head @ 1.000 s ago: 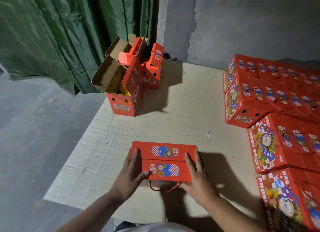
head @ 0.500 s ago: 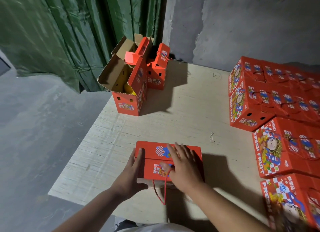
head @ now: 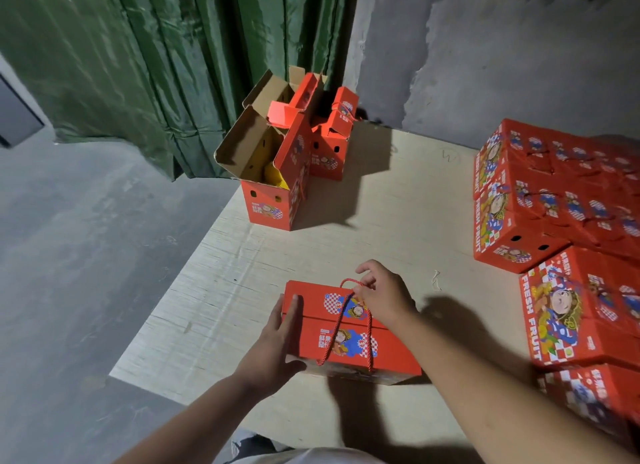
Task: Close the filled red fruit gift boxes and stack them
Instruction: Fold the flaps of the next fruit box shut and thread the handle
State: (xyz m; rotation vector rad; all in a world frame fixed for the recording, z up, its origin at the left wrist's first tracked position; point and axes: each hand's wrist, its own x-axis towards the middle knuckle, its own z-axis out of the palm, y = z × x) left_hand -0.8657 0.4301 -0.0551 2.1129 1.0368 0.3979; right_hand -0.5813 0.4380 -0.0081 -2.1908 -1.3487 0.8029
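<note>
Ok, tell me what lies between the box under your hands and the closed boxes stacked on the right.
Nothing visible. The red box, held by the left hand with the right hand pinching its rope handle, is separated from the stack of closed boxes only by bare tabletop and a small scrap of string.

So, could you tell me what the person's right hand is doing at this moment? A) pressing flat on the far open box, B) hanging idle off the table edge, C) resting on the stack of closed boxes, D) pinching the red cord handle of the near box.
D: the right hand pinches the red cord handle above the near box, while the left hand rests against that box's left end.
</note>
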